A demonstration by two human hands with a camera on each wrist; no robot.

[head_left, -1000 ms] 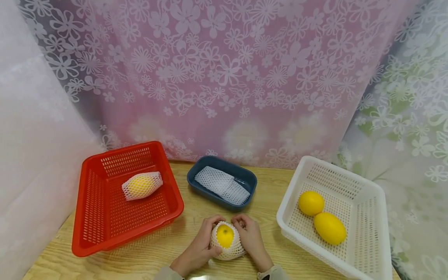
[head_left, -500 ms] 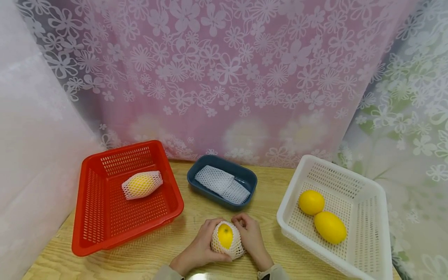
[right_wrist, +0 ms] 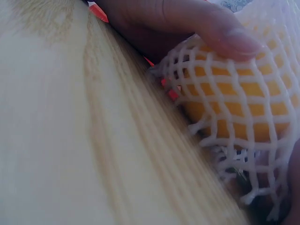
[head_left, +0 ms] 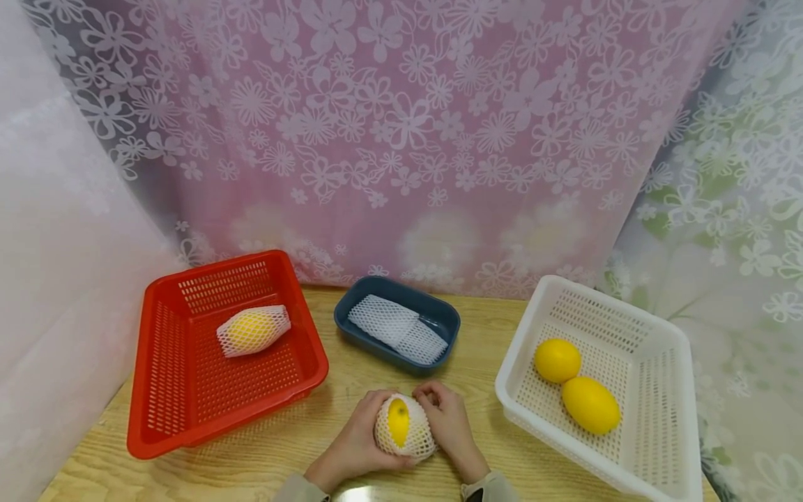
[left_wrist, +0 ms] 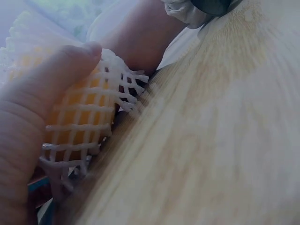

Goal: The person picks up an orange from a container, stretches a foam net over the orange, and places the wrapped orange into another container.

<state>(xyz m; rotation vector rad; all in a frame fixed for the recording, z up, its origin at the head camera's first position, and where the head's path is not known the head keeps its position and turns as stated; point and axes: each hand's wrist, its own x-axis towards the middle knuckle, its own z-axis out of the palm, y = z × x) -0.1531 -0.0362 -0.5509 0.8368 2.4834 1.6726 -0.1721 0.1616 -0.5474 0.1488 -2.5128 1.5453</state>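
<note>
In the head view a yellow lemon sits low in the middle inside a white foam net sleeve, its tip showing through a narrow gap in the mesh. My left hand grips the wrapped lemon from the left, thumb across the near side. On the other side my right hand pinches the net's edge with curled fingers; its fingertips are partly hidden. Up close in the left wrist view, the left thumb presses on the mesh. The right wrist view shows the net's ragged end close over the tabletop.
A red basket on the left holds one netted lemon. Behind my hands a dark blue tray contains white net sleeves. Two bare lemons lie in the white basket to the right, on the wooden table.
The gap in the net has narrowed from a wide round to a slim slit over the lemon. My left thumb has slid farther right across it; my right hand stays nearly in place.
</note>
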